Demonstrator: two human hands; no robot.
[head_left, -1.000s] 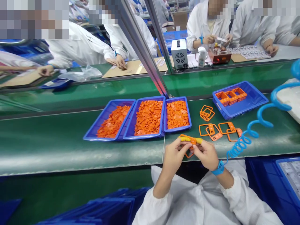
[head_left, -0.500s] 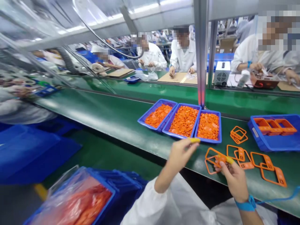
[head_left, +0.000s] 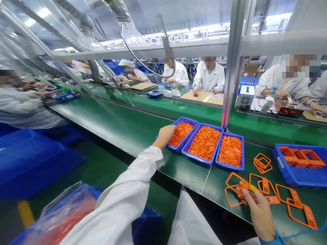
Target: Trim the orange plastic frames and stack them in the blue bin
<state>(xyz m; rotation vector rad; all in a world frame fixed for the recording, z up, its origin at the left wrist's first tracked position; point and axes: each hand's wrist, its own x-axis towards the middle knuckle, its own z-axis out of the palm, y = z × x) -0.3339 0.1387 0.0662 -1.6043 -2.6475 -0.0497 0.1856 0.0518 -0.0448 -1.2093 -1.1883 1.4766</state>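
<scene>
Green bench [head_left: 127, 126]: three blue trays [head_left: 197, 159], orange pieces [head_left: 204, 143] inside; left hand [head_left: 166, 134] at leftmost.

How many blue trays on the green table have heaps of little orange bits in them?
3, side by side: the left tray, partly covered by the left hand; the middle tray; and the right tray, nearest the loose orange frames.

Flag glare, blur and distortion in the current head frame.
Head view, top left: ceiling light looks blown out; head view, middle left: pale sheen on the green bench; head view, lower left: plastic bag smeared, contents unclear; head view overall: steep slants, probably wide-lens distortion; head view, lower right: right hand and held orange frame readable.
</scene>
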